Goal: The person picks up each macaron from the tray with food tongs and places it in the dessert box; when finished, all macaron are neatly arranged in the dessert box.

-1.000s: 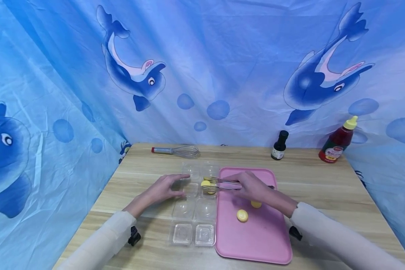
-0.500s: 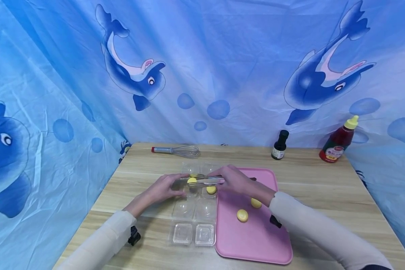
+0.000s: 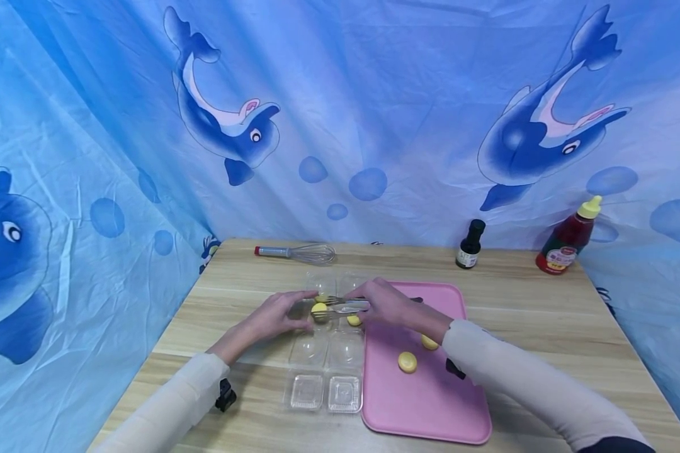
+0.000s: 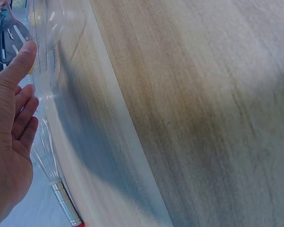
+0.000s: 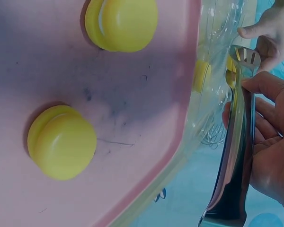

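Clear plastic packaging (image 3: 327, 352) lay on the worktop (image 3: 215, 321), a pink tray (image 3: 425, 402) at its three o'clock, a whisk (image 3: 300, 253) at eleven, a dark bottle (image 3: 469, 245) and a red bottle (image 3: 566, 242) towards two. On my remote screen, the right hand (image 3: 386, 303) gripped tongs (image 3: 351, 306) pinching a yellow macaron (image 3: 320, 309) at the packaging's twelve-o'clock half, partly blocking its neighbour (image 3: 354, 320) towards four. The left hand (image 3: 274, 314) sat relaxed at ten, contact unclear. Bottles appeared only from the head; there, the right sleeve (image 3: 521, 377) overlapped one tray macaron (image 5: 61, 144), which the right-wrist view showed whole.
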`<state>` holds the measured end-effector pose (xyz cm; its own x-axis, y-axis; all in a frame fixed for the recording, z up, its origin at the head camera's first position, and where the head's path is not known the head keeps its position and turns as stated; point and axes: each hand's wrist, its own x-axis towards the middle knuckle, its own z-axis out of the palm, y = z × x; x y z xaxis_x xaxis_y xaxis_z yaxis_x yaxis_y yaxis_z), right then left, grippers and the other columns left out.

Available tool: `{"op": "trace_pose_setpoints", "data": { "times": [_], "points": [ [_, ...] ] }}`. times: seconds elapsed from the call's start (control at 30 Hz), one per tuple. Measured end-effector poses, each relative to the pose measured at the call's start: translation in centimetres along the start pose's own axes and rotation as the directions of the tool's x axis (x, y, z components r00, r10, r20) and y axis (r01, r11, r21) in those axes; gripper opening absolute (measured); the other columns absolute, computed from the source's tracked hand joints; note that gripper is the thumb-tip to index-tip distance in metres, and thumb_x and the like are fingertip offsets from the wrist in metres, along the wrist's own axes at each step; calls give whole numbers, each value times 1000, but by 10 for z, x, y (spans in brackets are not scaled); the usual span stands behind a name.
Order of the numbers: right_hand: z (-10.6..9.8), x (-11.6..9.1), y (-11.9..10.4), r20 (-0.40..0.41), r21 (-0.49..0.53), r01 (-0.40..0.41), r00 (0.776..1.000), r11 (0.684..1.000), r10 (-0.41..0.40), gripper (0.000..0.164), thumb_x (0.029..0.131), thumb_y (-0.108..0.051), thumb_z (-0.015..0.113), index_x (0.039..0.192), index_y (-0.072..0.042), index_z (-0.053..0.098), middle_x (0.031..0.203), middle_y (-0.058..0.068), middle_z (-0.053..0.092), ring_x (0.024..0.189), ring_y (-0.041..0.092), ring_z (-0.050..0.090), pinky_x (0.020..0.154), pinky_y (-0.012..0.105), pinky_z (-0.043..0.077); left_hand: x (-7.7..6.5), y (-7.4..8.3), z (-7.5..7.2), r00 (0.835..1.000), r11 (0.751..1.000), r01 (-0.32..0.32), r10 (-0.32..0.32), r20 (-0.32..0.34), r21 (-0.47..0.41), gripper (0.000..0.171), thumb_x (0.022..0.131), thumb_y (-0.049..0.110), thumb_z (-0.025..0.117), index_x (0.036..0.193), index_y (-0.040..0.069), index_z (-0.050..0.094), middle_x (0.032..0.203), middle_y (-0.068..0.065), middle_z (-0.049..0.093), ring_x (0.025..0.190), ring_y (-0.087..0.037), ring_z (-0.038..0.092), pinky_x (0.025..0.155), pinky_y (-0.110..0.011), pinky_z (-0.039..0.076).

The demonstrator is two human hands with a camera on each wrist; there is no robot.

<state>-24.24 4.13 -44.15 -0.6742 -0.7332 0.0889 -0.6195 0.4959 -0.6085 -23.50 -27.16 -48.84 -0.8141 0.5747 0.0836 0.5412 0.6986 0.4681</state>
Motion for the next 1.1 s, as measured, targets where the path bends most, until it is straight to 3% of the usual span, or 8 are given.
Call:
{"op": "trace_pose_setpoints", "data": {
  "times": [0.23, 0.67, 0.97, 1.03, 1.1],
  "points": [
    [3, 1, -2, 3, 18, -30, 1000, 999, 30, 48, 83, 4, 79, 131, -1, 74, 115, 15, 79, 47, 3, 30, 44, 18, 29, 0, 1, 0, 1000, 1000, 4, -4, 2, 8, 84, 83, 34, 91, 154, 7, 54, 153, -11, 58, 140, -36, 55, 119, -54, 42],
    [4, 4, -2, 18, 2, -46, 999, 999, 46, 50, 85, 3, 81, 134, -3, 73, 124, 17, 76, 47, 3, 30, 42, 17, 29, 0, 1, 0, 1000, 1000, 2, -2, -8, 12, 84, 83, 35, 91, 153, 7, 55, 151, -11, 60, 138, -35, 58, 118, -52, 44],
    [-9, -2, -2, -14, 1, -45, 999, 999, 45, 53, 86, 1, 81, 137, -2, 70, 127, 18, 75, 47, 4, 31, 45, 19, 34, 2, 1, 1, 1000, 1000, 15, -15, -4, 23, 84, 82, 36, 91, 153, 9, 56, 151, -12, 60, 138, -35, 58, 118, -52, 45],
    [-13, -4, -2, -13, -5, -31, 999, 999, 31, 55, 86, 1, 80, 140, -3, 69, 115, 17, 78, 48, 3, 30, 48, 19, 35, 2, 1, 1, 1000, 1000, 16, -16, -1, 21, 83, 83, 36, 91, 153, 9, 56, 152, -11, 60, 139, -35, 57, 118, -52, 45],
    [-18, -8, -3, -9, -10, -14, 1000, 1000, 14, 57, 86, -2, 81, 141, -4, 68, 116, 16, 77, 48, 2, 28, 50, 20, 35, 1, 2, 1, 1000, 1000, 16, -16, 4, 18, 82, 83, 36, 91, 153, 9, 56, 152, -10, 59, 139, -34, 57, 119, -52, 44]
  ]
}}
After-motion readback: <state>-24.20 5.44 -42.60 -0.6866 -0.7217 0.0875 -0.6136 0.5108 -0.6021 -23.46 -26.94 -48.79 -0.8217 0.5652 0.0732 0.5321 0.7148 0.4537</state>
